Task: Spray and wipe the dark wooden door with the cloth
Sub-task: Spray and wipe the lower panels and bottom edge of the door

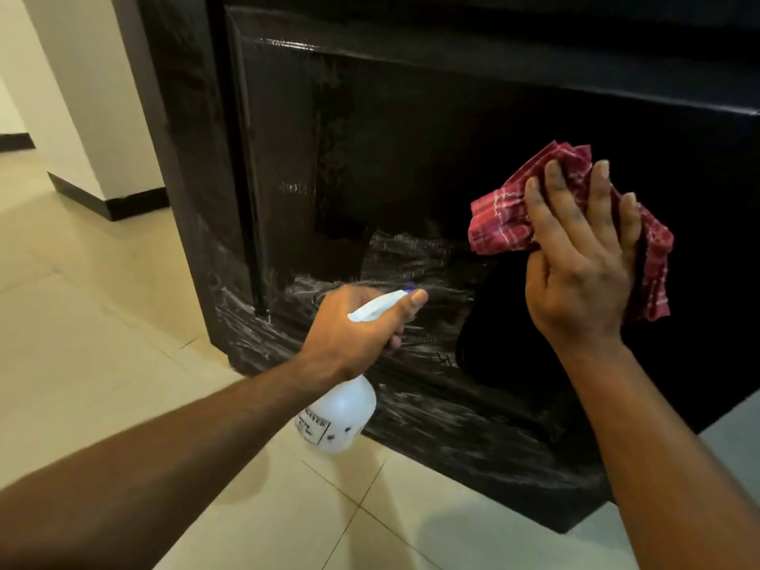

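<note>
Left hand [353, 327] grips spray bottle [341, 413], nozzle toward door [370, 158]. Right hand [584, 261], fingers straight, presses red checked cloth [501, 220] flat against door panel.

Cream floor tiles [103, 343], pale wall [78, 88], dark skirting [123, 204].

The dark wooden door [370, 158], streaked low down with whitish wet smears, has a crumpled red-and-white checked cloth [506, 224] pressed against its recessed panel under the right hand [584, 273], while the left hand [353, 331] grips a translucent white spray bottle [341, 417], nozzle facing the wood.
</note>
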